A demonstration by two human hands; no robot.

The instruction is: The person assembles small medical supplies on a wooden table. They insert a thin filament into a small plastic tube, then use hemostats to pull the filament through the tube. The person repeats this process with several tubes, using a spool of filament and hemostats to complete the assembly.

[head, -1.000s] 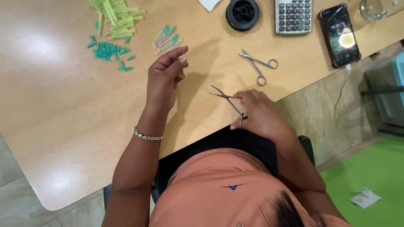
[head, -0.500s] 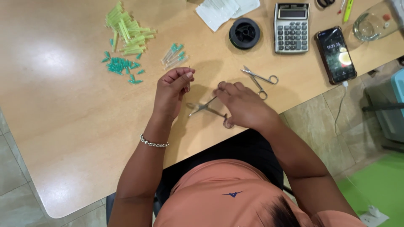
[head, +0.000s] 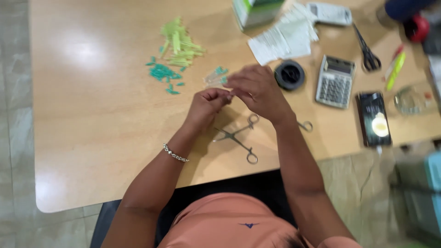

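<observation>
Fingertips of left hand point(head: 209, 102) and right hand point(head: 257, 89) pinched together above the table point(head: 92, 138), meeting over something too small and blurred to make out; closed on it, apparently, though nothing definite visible between them. Directly beneath, steel forceps point(head: 236, 135) lying flat and released, handles splayed, with a second pair's ring point(head: 306, 126) peeking out past the right wrist. Just beyond the knuckles, a few clear tubes with green tips point(head: 215, 76); farther left, a scatter of small teal pieces point(head: 163, 73) and a heap of pale green strips point(head: 179, 46). To the right, a black spool point(head: 289, 75), calculator point(head: 335, 81), phone point(head: 373, 118), scissors point(head: 366, 50). Judging by the heaps, plenty of loose pieces left, only a few tubes set apart.
</observation>
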